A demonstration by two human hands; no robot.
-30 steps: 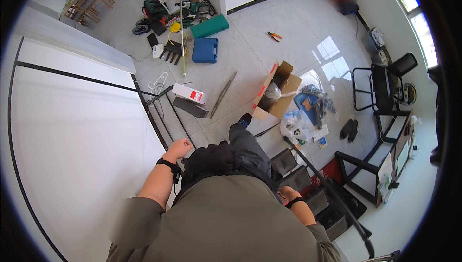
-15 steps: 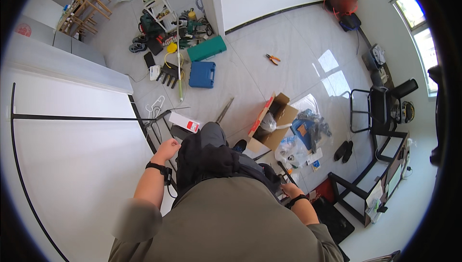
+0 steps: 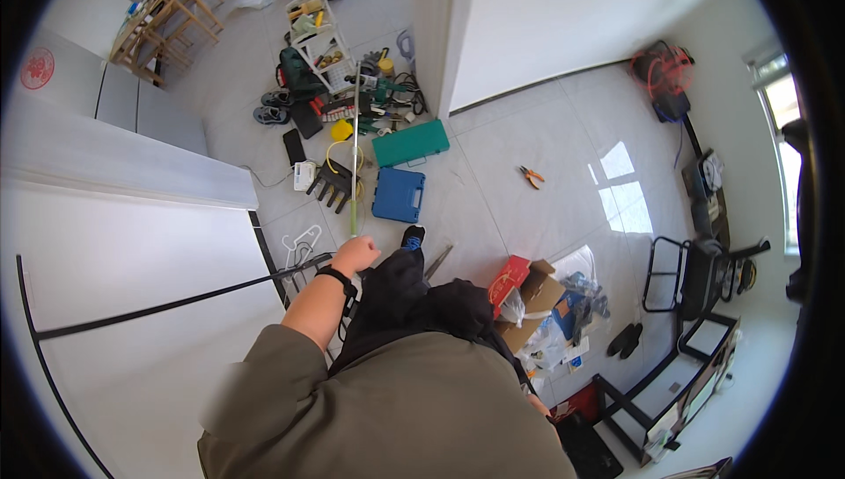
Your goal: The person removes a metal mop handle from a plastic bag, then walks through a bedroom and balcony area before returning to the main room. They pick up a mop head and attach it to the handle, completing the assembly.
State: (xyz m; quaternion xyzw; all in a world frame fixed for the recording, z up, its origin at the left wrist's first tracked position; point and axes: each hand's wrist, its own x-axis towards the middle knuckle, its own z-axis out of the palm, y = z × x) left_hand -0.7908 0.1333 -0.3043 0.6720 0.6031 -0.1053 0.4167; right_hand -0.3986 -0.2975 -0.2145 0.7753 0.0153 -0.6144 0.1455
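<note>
My left hand (image 3: 356, 254) is out ahead of my body with its fingers curled in, and nothing shows in it. Just beyond it in view is the green lower end of a long thin pole (image 3: 355, 162), which runs away over the floor; I cannot tell whether they touch. Only a sliver of my right hand (image 3: 538, 404) shows low at my right side. My torso covers its fingers, so any hold is hidden. My shoe (image 3: 412, 238) with blue laces is stepping forward on the tiles.
A blue case (image 3: 399, 195) and a green case (image 3: 411, 143) lie ahead, beside piled tools and a white rack (image 3: 321, 47). Orange-handled pliers (image 3: 532, 177) are on the floor. To the right are an open cardboard box (image 3: 534, 303), plastic bags, black shoes (image 3: 625, 341) and a chair (image 3: 701, 276).
My body has moved forward and turned, so cases and pole are closer. My left hand has swung forward from beside my leg. My right hand has dropped back, mostly behind my torso.
</note>
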